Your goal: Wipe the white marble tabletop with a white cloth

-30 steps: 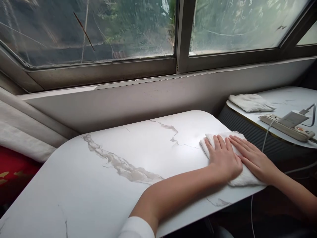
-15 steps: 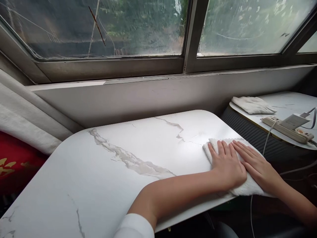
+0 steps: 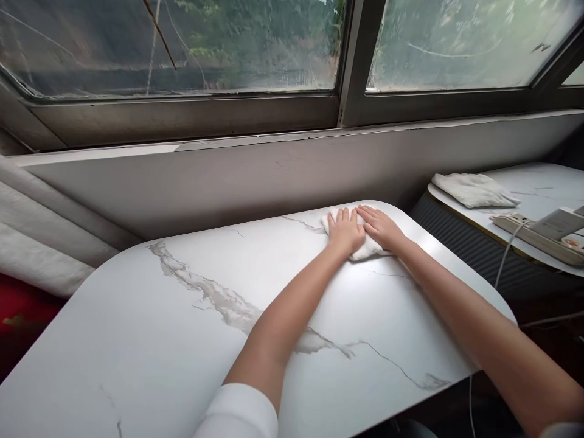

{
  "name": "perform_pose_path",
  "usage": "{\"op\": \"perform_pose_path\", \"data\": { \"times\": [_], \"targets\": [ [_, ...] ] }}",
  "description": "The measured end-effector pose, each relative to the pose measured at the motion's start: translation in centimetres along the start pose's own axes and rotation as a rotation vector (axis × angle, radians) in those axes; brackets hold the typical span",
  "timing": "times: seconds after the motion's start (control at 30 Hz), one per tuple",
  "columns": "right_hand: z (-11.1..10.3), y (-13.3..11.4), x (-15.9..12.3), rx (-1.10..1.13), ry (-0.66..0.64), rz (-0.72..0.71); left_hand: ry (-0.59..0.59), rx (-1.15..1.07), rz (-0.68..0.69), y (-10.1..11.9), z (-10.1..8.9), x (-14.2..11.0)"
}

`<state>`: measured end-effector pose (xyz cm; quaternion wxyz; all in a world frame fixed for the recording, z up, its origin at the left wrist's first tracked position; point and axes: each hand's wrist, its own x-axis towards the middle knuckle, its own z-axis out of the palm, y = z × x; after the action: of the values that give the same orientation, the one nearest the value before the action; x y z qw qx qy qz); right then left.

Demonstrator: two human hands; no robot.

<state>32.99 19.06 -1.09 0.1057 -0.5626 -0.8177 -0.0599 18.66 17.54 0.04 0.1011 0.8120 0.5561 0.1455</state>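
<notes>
A white cloth (image 3: 365, 250) lies on the white marble-patterned tabletop (image 3: 378, 310), close to its far rounded corner. My left hand (image 3: 347, 233) rests flat on the cloth's left part, fingers stretched out and pointing away from me. Beside it, my right hand (image 3: 379, 227) is also laid flat, its fingers extended toward the left and pressing on the cloth. Both palms hide much of the cloth.
Behind the table runs a low wall under a window frame (image 3: 191, 119). To the right, a second table holds a folded white cloth (image 3: 474, 190) and a power strip (image 3: 538, 238) with a cord. A pale curtain (image 3: 41, 225) hangs at the left.
Both hands and the cloth have slid from the table's near right edge to the far corner, away from me and leftward. The arms are now stretched out further.
</notes>
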Motion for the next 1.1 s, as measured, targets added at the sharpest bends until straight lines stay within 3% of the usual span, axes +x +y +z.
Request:
{"op": "perform_pose_path", "data": {
  "times": [0.1,0.23,0.5,0.77,0.93,1.1],
  "targets": [
    [1.0,-0.7,3.3,0.017,0.018,-0.018,0.041,0.018,-0.023,-2.3,-0.5,1.7],
    [1.8,-0.8,5.8,0.061,0.032,-0.038,0.067,0.029,-0.061,-3.7,-0.9,2.8],
    [1.8,-0.7,4.9,0.078,0.039,-0.060,0.085,0.038,-0.089,-3.3,-0.6,2.2],
    [-0.1,-2.8,-1.6,0.034,0.024,-0.035,0.054,0.054,-0.037,-1.0,-0.4,-2.8],
    [-1.5,-5.2,-8.7,0.027,0.032,-0.036,-0.012,0.018,0.072,0.8,-1.0,-8.9],
    [-2.9,-9.4,-15.8,0.019,0.107,-0.051,-0.080,-0.070,0.131,1.9,-2.0,-16.2]
  ]
}}
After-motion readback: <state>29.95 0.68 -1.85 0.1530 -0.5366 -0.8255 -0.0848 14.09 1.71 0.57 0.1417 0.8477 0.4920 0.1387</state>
